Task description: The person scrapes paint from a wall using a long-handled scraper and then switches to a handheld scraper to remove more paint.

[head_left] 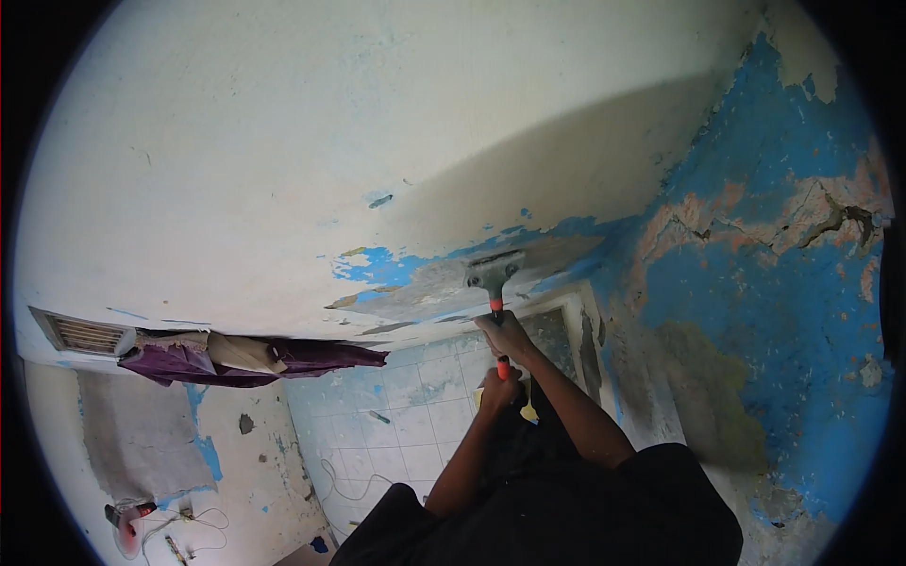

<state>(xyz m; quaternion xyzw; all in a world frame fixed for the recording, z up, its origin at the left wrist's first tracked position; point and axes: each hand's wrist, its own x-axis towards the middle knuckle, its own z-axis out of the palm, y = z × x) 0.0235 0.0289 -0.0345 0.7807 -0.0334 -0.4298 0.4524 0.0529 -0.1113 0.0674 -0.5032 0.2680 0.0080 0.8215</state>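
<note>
The left hand [498, 390] grips the low end of the long-handled scraper [494, 274]; the right hand [507, 338], nearer its head, wraps the upper handle. From both, just right of frame centre, the tool points up-frame, blade crosswise at the wall's grey patch [415, 300].

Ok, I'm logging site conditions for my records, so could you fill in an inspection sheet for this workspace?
Surface: pale wall, paint flaked away in places, showing blue and grey patches.
Job's things: scraper, its head at the bare patch; contact unclear.
Clutter: purple cloth bunched beside the vent; red-and-black object at lower left, too blurred to name.
Hands: right hand nearer the scraper's head, left hand lower; both grip it.
Cables: thin cord curving near the tiles.
Surroundings: blue wall, cracked and peeling.
</note>
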